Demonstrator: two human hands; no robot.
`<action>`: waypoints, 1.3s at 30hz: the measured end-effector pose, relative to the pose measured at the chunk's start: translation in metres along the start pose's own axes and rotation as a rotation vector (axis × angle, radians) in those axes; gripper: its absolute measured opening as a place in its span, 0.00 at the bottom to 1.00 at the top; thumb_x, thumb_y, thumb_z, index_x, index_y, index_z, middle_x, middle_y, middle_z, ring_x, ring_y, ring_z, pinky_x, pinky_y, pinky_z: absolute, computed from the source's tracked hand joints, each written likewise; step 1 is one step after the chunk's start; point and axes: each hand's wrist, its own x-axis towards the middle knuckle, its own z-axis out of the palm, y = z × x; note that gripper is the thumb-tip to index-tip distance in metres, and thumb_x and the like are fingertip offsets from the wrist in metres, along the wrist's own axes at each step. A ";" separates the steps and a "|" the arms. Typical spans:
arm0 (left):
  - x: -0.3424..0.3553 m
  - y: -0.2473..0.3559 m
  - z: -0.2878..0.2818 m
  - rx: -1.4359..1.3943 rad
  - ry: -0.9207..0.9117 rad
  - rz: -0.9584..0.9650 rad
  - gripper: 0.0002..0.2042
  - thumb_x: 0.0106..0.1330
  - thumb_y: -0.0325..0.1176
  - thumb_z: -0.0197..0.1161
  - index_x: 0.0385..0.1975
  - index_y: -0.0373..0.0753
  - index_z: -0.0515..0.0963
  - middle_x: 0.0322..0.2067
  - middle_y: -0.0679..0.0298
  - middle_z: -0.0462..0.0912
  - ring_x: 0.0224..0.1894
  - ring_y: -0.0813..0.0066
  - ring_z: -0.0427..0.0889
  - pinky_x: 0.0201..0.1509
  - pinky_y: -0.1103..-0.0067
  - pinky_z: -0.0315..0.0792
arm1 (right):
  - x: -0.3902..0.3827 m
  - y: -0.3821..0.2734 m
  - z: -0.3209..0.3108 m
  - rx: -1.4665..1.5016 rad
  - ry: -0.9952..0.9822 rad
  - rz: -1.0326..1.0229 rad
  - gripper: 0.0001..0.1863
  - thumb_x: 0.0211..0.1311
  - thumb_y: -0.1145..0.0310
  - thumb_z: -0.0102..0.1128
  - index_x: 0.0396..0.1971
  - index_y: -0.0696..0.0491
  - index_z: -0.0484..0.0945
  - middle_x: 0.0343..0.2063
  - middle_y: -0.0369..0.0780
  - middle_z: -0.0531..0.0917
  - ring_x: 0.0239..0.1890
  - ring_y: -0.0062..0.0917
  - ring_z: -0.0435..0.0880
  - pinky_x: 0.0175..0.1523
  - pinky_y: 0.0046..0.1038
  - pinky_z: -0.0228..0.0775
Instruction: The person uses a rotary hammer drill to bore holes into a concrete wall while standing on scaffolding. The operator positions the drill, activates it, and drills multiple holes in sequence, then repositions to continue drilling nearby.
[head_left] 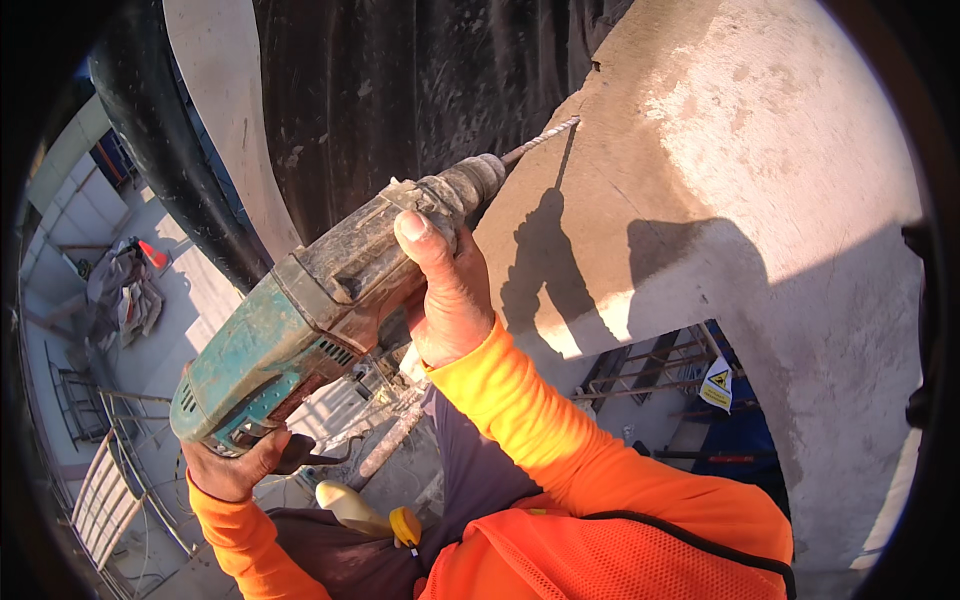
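Observation:
A dusty teal and grey rotary hammer drill (290,315) slants across the middle of the head view, its nose to the upper right. At its rear handle, low on the left, my left hand (228,466) is wrapped round the grip; some fingers are hidden. My right hand (455,295) is closed round the front of the tool behind the chuck, thumb uppermost, most fingers out of sight. The drill bit (545,137) reaches the pale concrete face (630,150) near its dark-cloth edge; its tip appears to touch there. The bit's shadow meets the tip.
Dark sheeting (400,90) hangs beside the concrete. A black pipe (170,150) runs down the left. Through an opening in the concrete show metal rails and a warning sign (716,384). Far below left are an orange cone (153,255) and metal railings (110,490).

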 end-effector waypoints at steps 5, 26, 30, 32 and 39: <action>0.000 0.003 0.003 -0.022 -0.005 0.008 0.42 0.46 0.36 0.86 0.61 0.28 0.71 0.51 0.57 0.85 0.51 0.68 0.84 0.59 0.74 0.76 | 0.003 0.002 -0.002 0.008 0.007 -0.011 0.40 0.54 0.51 0.83 0.63 0.52 0.73 0.52 0.38 0.81 0.53 0.25 0.84 0.62 0.31 0.78; -0.002 0.009 0.015 -0.001 -0.035 -0.034 0.39 0.46 0.35 0.87 0.57 0.30 0.73 0.48 0.61 0.82 0.47 0.72 0.82 0.53 0.78 0.76 | 0.000 0.005 -0.009 0.001 0.037 -0.030 0.40 0.56 0.51 0.82 0.63 0.53 0.72 0.52 0.39 0.81 0.55 0.26 0.82 0.64 0.32 0.75; -0.003 0.009 0.016 -0.026 -0.009 -0.024 0.38 0.46 0.36 0.87 0.56 0.29 0.74 0.49 0.60 0.81 0.48 0.70 0.82 0.56 0.77 0.75 | 0.003 0.004 -0.010 -0.019 0.005 -0.040 0.41 0.56 0.50 0.81 0.64 0.53 0.72 0.53 0.39 0.80 0.55 0.26 0.81 0.65 0.32 0.74; -0.001 0.008 0.015 0.022 -0.012 0.021 0.38 0.45 0.36 0.87 0.56 0.29 0.74 0.50 0.60 0.81 0.49 0.69 0.82 0.57 0.76 0.75 | 0.002 0.004 -0.010 -0.034 0.016 -0.039 0.41 0.56 0.50 0.81 0.64 0.54 0.71 0.53 0.39 0.80 0.56 0.26 0.81 0.66 0.32 0.74; -0.002 0.011 0.014 -0.004 -0.016 -0.078 0.38 0.46 0.36 0.86 0.56 0.29 0.75 0.50 0.59 0.81 0.50 0.68 0.82 0.57 0.76 0.74 | 0.001 0.002 -0.011 -0.022 0.023 -0.015 0.43 0.55 0.49 0.82 0.64 0.54 0.70 0.54 0.39 0.80 0.56 0.26 0.81 0.66 0.32 0.73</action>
